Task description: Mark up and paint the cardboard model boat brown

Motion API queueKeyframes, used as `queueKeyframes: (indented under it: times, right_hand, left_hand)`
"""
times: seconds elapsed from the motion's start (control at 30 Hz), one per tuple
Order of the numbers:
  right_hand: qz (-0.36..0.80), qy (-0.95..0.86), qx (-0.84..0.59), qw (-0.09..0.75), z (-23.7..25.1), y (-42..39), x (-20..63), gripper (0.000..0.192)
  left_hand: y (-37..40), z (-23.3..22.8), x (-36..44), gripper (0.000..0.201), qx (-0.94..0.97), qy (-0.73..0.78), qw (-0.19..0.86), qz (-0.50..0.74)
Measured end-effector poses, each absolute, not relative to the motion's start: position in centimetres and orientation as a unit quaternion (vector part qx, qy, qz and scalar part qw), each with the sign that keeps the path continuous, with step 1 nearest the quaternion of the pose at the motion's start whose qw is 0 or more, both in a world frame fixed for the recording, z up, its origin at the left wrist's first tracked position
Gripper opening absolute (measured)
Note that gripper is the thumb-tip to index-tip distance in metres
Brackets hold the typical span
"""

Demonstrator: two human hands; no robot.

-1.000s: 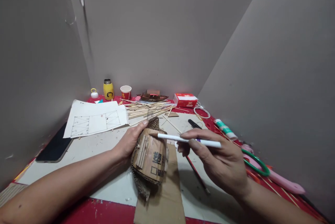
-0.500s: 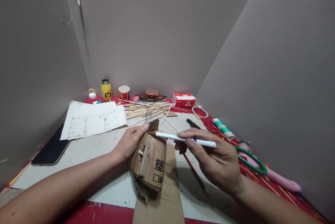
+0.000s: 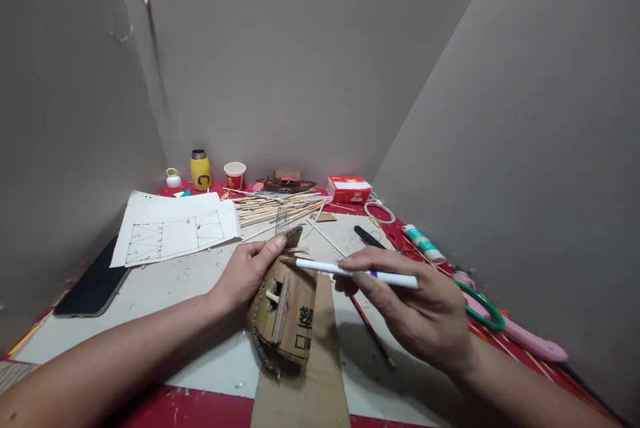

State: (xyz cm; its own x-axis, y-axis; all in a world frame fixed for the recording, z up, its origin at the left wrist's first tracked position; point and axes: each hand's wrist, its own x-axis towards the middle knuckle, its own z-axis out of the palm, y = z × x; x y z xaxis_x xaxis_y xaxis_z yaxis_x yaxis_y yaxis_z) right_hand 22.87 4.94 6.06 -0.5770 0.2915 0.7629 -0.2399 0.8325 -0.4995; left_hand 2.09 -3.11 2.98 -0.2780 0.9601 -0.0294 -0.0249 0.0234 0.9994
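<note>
Cardboard model point(image 3: 284, 311) sits between the two hands, tilted, its lower edge resting on a flat cardboard strip point(image 3: 311, 375) that lies on the white work board point(image 3: 200, 295). The left hand point(image 3: 246, 273) is clamped on the model's left side, thumb pressed along the top near a frayed corrugated corner, the other fingers hidden behind it. Small wooden sticks are fixed to the model's near face, one stub poking out of a little opening (printed black characters show lower on the same face).

The right hand point(image 3: 417, 315) is closed around a white pen point(image 3: 356, 273), pinching it between thumb and forefinger, and holds it nearly level; the pen's tip points toward the left hand and reaches the model's upper edge, though whether it touches there cannot be told. Just under the right hand a thin dark stick point(image 3: 373, 335) lies on the board.

Beyond the left hand lies a sheet of paper point(image 3: 173, 233) with a ruled grid drawing, and farther to that hand's outer side a dark phone point(image 3: 93, 287). Beyond both hands a pile of wooden skewers point(image 3: 273, 209) spreads out; behind it stand a yellow bottle point(image 3: 201, 171), a red paper cup point(image 3: 235, 175) and a red box point(image 3: 349, 189). To the outer side of the right hand lie green-handled scissors point(image 3: 483, 308) and a glue tube point(image 3: 424, 244).
</note>
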Motion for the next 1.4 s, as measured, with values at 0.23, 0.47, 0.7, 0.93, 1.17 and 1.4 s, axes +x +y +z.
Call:
queueKeyframes:
  times: [0.23,0.47,0.7,0.93,1.17,1.4]
  right_hand:
    - [0.268,-0.852,0.009,0.45,6.5,4.7,22.8,0.037]
    - [0.25,-0.864,0.009,0.438,7.2,4.6,23.0,0.034]
    - [0.253,-0.877,0.014,0.409,7.5,4.8,23.1,0.03]
    - [0.274,-0.872,-0.014,0.406,7.6,4.7,23.3,0.027]
    - [0.321,-0.81,-0.069,0.486,7.2,4.6,23.5,0.015]
    - [0.369,-0.794,-0.065,0.478,6.4,5.1,22.9,0.016]
  left_hand:
    - [-3.1,3.1,2.1,0.056,0.431,0.575,0.403,0.567]
    - [-3.0,3.1,2.3,0.056,0.428,0.584,0.4,0.562]
    - [-3.0,3.2,2.3,0.056,0.437,0.598,0.384,0.552]
    - [-3.1,3.2,2.3,0.055,0.453,0.601,0.362,0.55]
    - [-3.0,2.6,2.0,0.057,0.424,0.582,0.396,0.569]
    - [-3.2,3.2,2.4,0.056,0.427,0.58,0.403,0.564]
